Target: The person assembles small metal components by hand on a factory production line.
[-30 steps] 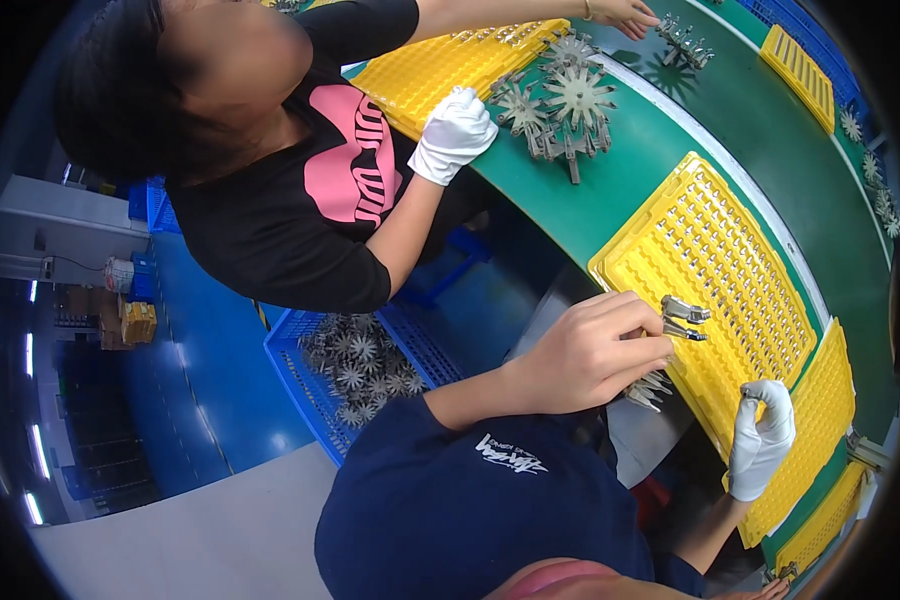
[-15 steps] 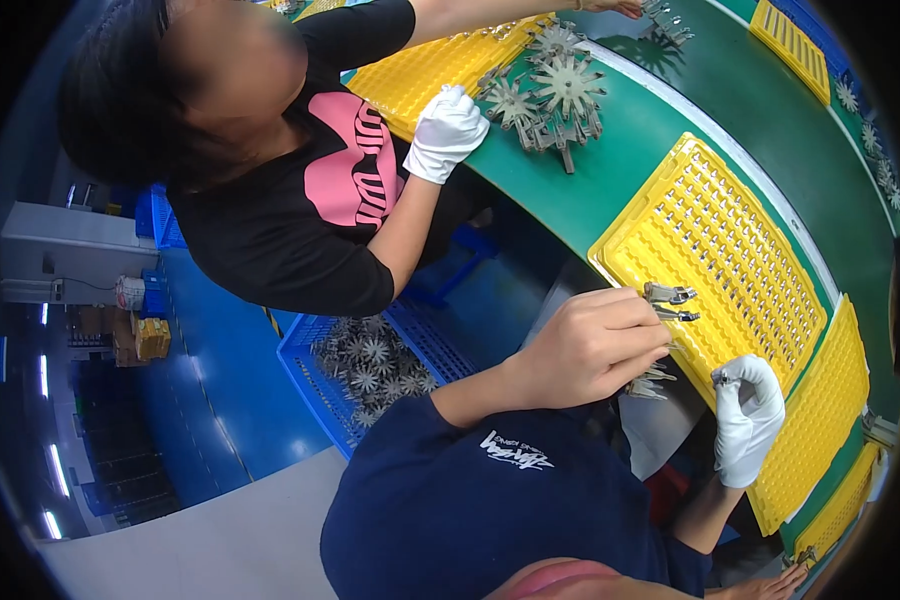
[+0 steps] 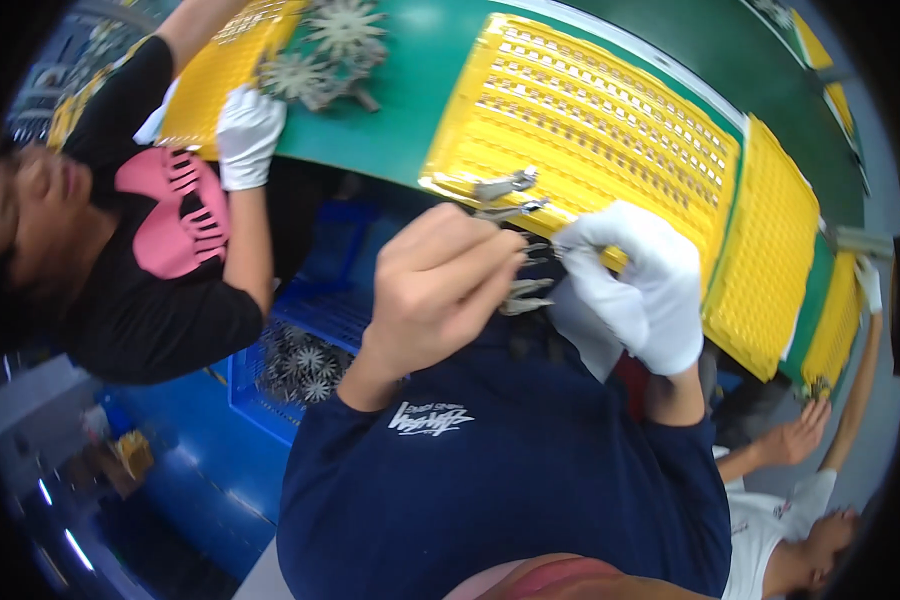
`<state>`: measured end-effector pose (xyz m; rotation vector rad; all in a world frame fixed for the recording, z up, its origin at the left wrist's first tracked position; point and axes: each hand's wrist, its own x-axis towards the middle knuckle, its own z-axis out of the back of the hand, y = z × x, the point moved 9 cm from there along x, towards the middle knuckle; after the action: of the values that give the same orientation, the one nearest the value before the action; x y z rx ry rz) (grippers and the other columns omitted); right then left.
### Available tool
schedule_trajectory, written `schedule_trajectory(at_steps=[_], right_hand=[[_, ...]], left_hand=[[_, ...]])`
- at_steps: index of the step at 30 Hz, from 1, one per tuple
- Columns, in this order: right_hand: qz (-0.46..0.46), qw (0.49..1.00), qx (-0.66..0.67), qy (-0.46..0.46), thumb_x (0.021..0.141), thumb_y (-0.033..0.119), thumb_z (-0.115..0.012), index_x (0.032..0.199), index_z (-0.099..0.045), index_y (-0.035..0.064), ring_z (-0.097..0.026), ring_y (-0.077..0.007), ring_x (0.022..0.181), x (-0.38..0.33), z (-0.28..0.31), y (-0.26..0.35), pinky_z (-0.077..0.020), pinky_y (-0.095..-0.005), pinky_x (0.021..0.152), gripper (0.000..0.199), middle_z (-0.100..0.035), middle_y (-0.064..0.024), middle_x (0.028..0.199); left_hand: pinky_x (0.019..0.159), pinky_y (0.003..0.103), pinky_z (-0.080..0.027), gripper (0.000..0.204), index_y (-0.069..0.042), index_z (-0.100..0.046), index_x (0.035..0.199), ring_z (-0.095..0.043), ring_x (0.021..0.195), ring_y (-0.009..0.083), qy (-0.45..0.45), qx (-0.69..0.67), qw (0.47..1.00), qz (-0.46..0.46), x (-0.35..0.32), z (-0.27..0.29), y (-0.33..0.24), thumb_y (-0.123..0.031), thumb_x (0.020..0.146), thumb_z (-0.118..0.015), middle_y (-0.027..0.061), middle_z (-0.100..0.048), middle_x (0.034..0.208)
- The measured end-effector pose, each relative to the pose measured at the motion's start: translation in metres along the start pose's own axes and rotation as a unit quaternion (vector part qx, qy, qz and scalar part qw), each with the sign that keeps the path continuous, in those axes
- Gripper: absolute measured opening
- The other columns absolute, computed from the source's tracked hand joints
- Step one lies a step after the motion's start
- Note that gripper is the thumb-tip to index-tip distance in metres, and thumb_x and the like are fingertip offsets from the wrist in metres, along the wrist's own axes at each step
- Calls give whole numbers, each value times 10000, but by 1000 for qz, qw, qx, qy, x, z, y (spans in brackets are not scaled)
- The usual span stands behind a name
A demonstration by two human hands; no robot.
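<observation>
My bare left hand point(image 3: 440, 285) is closed around a star-shaped metal clip fixture point(image 3: 508, 186), whose prongs stick out past the fingers to the right. In a white glove, my right hand point(image 3: 638, 285) is closed in a pinch beside the fixture's prongs. Its fingertips are at or very near them; whether they touch cannot be made out. What sits in the pinch is hidden. Just beyond both hands lies a yellow tray point(image 3: 460, 152) carrying rows of small shiny metal parts.
More yellow trays point(image 3: 770, 250) lie to the right on the green table point(image 3: 405, 110). Star-shaped fixtures point(image 3: 345, 30) are piled at the far left. A blue crate point(image 3: 268, 418) of fixtures stands lower left. Co-workers are at left, one white-gloved hand point(image 3: 250, 135) showing, and at right.
My right hand has moved from the tray's near edge, where it pinched a small metal part, to the fixture in my left hand. The whole view has shifted and turned.
</observation>
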<state>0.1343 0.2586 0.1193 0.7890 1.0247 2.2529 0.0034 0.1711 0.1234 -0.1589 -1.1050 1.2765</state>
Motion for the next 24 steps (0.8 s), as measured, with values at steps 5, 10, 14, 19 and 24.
schedule_trajectory(at_steps=[5, 10, 14, 19, 24], right_hand=[[-9, 1000, -3, -28, 776, -19, -744, 866, -710, 45, -694, -229, 747, -3, 2, -2, -523, -313, 688, 115, -703, -82, 809], [5, 999, -37, -33, 780, 12, -744, 874, -708, 60, -688, -244, 752, -6, 8, -6, -519, -319, 668, 112, -701, -75, 820], [13, 999, -44, -6, 781, -2, -744, 929, -703, 78, -663, -295, 744, -6, 5, -6, -531, -360, 675, 173, -664, -93, 799], [23, 999, -43, 0, 793, 12, -732, 928, -694, 81, -654, -307, 737, -3, 3, -5, -527, -377, 674, 156, -651, -96, 787], [71, 993, -88, 25, 796, 34, -738, 964, -671, 91, -638, -302, 749, -1, -3, 2, -520, -373, 683, 189, -632, -87, 785]], left_hand=[[606, 343, -486, 190, 37, -722, 897, -622, 679, 256, 2, -11, 1000, -13, 1, -8, 3, 58, 716, -774, 103, -672, 814], [598, 339, -480, 193, 40, -722, 893, -614, 669, 255, -3, -15, 1000, -12, 1, -12, 0, 60, 709, -779, 101, -669, 805], [594, 338, -476, 193, 42, -720, 887, -607, 662, 253, 5, -12, 1000, -11, 1, -15, -2, 61, 705, -781, 99, -666, 800], [592, 339, -475, 190, 40, -715, 882, -603, 660, 255, 8, -11, 1000, -10, 3, -16, -1, 59, 705, -782, 99, -662, 798], [591, 340, -475, 200, 40, -712, 890, -600, 661, 257, 13, -7, 1000, -14, 2, -16, 0, 58, 704, -784, 98, -657, 802]])
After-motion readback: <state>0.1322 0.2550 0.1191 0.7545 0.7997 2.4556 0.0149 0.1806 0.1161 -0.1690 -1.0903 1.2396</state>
